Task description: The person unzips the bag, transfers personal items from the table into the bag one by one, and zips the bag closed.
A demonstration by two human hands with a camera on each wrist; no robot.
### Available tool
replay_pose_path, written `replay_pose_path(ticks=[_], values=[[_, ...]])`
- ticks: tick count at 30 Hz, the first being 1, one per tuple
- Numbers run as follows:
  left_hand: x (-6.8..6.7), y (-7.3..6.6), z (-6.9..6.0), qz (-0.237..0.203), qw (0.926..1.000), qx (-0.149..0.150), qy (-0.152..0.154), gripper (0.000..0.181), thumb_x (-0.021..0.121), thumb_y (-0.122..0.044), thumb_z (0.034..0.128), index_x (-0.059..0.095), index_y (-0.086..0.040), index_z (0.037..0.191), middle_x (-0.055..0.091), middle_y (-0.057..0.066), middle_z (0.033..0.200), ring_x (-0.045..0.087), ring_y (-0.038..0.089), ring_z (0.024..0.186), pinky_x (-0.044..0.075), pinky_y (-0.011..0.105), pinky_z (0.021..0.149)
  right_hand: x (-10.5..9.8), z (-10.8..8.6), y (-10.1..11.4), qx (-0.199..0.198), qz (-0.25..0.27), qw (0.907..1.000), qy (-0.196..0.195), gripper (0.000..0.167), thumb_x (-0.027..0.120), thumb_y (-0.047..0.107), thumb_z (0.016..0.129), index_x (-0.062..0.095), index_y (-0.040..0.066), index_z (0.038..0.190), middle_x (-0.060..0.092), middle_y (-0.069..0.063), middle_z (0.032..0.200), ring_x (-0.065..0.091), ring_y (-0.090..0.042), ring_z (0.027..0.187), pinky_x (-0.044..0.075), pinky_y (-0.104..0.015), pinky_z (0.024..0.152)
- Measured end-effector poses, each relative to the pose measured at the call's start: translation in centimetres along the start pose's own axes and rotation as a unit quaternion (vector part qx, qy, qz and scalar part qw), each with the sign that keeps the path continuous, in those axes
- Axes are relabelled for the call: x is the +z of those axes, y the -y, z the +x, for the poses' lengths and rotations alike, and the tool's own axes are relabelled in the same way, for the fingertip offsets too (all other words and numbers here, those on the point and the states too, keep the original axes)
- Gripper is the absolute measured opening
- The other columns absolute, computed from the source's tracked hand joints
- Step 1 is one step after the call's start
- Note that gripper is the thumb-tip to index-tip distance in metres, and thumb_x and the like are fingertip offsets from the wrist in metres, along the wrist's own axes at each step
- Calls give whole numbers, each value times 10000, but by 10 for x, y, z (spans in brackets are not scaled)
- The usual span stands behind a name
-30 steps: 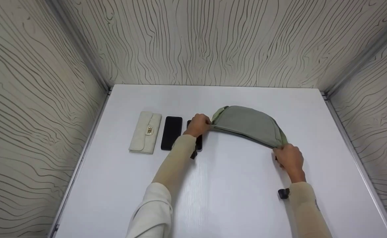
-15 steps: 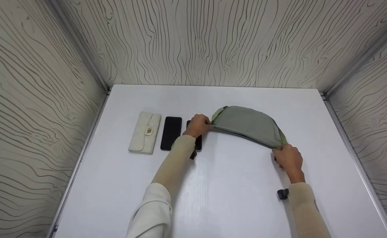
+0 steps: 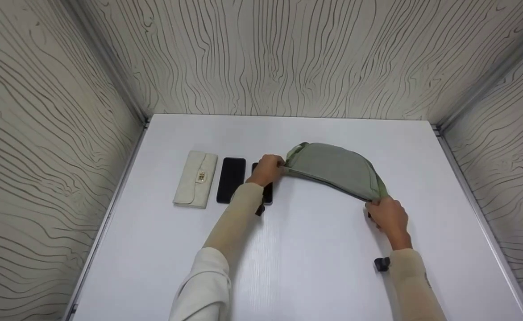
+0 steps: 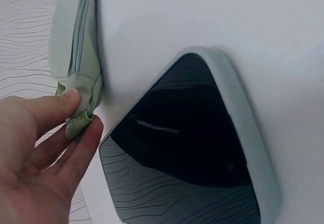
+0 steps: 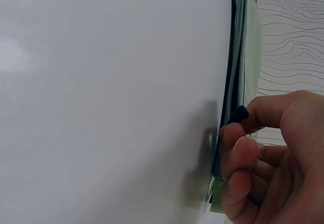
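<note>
A green waist bag (image 3: 335, 167) stands on the white table, curved side away from me, its zipper edge towards me. My left hand (image 3: 267, 170) pinches its left end by the strap tab; in the left wrist view thumb and fingers hold that webbing (image 4: 78, 125). At the right end is my right hand (image 3: 388, 218). Its thumb and forefinger pinch a small dark zipper pull (image 5: 239, 115) in the right wrist view. Beside that pull, the zipper teeth (image 5: 240, 85) look parted along a dark gap. The bag's inside is hidden.
A black-screened phone (image 3: 268, 194) lies partly under my left wrist; the left wrist view shows its pale case (image 4: 243, 128). Left of it lie another dark phone (image 3: 231, 178) and a cream wallet (image 3: 194, 178) with a metal clasp. Patterned walls (image 3: 261, 58) enclose the table.
My right hand has shifted slightly towards me at the bag's right end. The left hand keeps its hold, and the bag, phones and wallet stay in place.
</note>
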State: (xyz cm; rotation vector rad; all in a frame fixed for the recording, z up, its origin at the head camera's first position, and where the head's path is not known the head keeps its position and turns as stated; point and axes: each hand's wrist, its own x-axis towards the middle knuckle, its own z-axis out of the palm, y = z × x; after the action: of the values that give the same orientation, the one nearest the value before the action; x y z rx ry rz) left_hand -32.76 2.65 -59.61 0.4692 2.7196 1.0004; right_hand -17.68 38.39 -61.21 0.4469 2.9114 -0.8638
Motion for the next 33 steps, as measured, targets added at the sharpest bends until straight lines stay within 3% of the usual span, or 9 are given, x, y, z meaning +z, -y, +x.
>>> replay_pose_path(ticks=[15, 28, 33], values=[[-1, 2, -2, 4, 9997, 224, -40, 315, 623, -22, 1015, 715, 21, 1313, 710, 171, 1288, 669, 296, 1248, 546, 396, 1079, 6, -2, -1, -67, 12, 9999, 130, 329, 581, 280, 999, 610, 118, 714, 623, -17, 597, 587, -186, 525, 445, -332, 492], [-4, 3, -5, 47, 9982, 524, -287, 262, 656, -42, 1013, 751, 7, 1253, 714, 155, 1200, 690, 279, 1147, 576, 379, 1005, -3, -3, 19, -350, -55, 9994, -60, 309, 563, 234, 1002, 607, 97, 729, 656, -41, 623, 583, -181, 526, 422, -321, 487], [-5, 2, -5, 33, 9970, 648, -417, 236, 664, -32, 1004, 765, 20, 1211, 722, 159, 1160, 700, 280, 1102, 585, 384, 979, -5, -2, 27, -552, -109, 9982, -187, 282, 555, 214, 1001, 691, 25, 842, 697, -80, 687, 608, -181, 550, 429, -318, 492]])
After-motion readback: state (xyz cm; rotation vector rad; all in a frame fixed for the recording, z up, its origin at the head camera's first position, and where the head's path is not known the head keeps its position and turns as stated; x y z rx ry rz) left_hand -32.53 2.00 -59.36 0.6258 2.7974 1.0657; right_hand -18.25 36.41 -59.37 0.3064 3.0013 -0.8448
